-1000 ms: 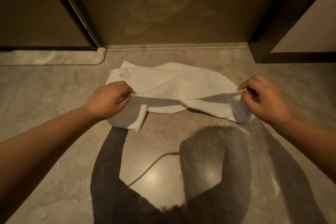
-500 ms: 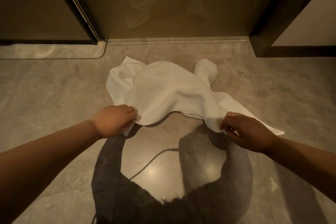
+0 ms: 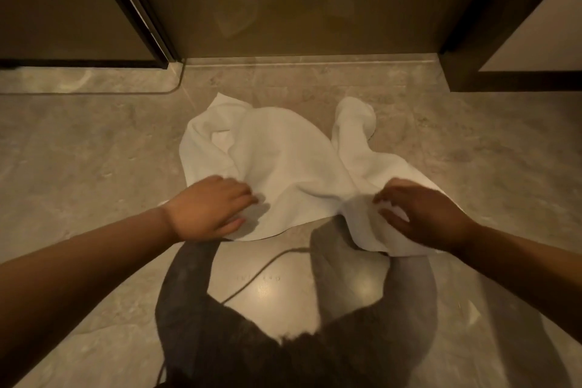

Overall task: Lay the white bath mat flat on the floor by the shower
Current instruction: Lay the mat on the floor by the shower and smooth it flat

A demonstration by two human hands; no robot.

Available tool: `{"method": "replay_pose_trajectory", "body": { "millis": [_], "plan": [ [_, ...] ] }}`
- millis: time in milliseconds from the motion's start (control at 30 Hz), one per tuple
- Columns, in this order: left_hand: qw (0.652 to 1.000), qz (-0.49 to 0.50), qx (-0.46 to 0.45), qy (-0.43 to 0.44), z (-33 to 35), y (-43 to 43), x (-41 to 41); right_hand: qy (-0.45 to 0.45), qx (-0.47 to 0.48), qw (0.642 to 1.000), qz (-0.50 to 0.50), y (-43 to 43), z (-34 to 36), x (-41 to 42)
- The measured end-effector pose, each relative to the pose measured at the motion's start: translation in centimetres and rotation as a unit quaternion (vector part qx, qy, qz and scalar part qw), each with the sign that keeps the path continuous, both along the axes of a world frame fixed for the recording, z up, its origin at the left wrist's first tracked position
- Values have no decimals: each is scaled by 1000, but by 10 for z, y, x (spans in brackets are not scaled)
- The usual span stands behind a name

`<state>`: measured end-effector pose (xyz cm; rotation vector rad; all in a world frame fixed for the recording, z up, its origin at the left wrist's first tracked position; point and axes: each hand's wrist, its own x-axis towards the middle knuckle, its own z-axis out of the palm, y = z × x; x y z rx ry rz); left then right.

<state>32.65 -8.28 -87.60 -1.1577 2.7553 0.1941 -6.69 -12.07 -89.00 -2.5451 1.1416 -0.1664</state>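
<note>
The rumpled white terry bath mat [image 3: 283, 173] lies bunched on the grey stone floor [image 3: 94, 151] before the shower, left hand [image 3: 211, 209] open-palmed pressing its near edge, right hand [image 3: 422, 214] loosely spread, likely smoothing it.

Your left hand [image 3: 209, 209] and right hand [image 3: 423, 214] are bare, and so are both forearms right to the frame's edges: no sleeves, gloves, rings, watch or bands show on you.
</note>
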Motion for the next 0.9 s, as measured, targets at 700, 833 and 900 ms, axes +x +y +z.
{"method": "replay_pose_trajectory", "body": {
  "millis": [700, 833, 900],
  "plan": [
    [983, 149, 36, -97, -42, -103, -72, 57, 36, 989, -129, -80, -20, 60],
    [982, 156, 14, -103, -43, -97, -74, 75, 23, 985, -151, -79, -21, 49],
    [983, 151, 4, -102, -45, -90, -71, 84, 9, 983, -162, -78, -19, 44]
  ]
}}
